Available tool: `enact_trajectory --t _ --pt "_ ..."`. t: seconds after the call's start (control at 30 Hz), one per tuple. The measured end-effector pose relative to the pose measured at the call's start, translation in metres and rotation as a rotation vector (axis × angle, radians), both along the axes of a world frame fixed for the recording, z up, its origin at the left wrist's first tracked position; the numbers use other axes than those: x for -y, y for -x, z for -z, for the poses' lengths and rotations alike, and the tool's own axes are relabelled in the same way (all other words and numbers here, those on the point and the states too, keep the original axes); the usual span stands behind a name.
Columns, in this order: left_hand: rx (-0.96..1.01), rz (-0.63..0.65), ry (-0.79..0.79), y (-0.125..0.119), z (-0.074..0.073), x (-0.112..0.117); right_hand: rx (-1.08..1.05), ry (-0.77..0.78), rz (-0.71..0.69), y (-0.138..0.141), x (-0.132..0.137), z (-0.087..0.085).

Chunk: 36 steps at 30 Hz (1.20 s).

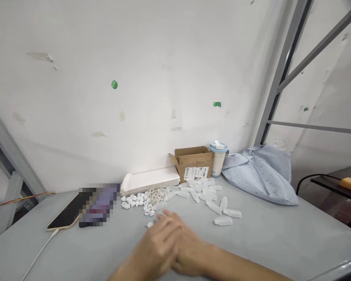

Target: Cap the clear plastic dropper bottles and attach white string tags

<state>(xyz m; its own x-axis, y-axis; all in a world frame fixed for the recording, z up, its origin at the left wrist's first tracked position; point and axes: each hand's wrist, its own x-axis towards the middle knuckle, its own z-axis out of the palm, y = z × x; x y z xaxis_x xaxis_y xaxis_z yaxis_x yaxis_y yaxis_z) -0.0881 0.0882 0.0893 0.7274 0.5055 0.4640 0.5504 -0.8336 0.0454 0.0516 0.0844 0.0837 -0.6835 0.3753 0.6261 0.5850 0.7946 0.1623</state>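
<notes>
My left hand (160,244) and my right hand (191,248) are pressed together over the near middle of the table. The left one overlaps the right, its fingers bent and close together. The right hand's fingers are partly covered by it, and anything between the palms is hidden. A small white cap (149,225) shows just left of my fingertips; whether it touches them I cannot tell. Beyond lie a pile of white caps (134,201), some with thin needle tips, and a heap of pale rubber bands (156,196). Translucent plastic bottles (213,207) are scattered to the right.
On the grey table (266,242), a phone (71,210) with a cable and a partly pixelated purple item (101,203) lie left. At the back stand a white stack (152,179), cardboard box (194,164) and lidded cup (218,162). A light-blue cloth bag (260,175) lies right.
</notes>
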Motion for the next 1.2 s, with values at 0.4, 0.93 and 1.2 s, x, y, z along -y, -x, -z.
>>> enact_trajectory --t 0.4,0.93,1.2 --pt "0.025 -0.367 -0.011 0.038 0.014 -0.049 -0.315 0.397 0.947 -0.176 0.002 0.048" --pt "-0.052 -0.27 -0.016 0.008 0.012 -0.053 -0.163 0.772 0.799 -0.124 -0.053 0.018" --pt "-0.122 -0.369 -0.074 -0.022 0.011 -0.072 -0.109 0.801 0.852 -0.119 -0.057 0.017"
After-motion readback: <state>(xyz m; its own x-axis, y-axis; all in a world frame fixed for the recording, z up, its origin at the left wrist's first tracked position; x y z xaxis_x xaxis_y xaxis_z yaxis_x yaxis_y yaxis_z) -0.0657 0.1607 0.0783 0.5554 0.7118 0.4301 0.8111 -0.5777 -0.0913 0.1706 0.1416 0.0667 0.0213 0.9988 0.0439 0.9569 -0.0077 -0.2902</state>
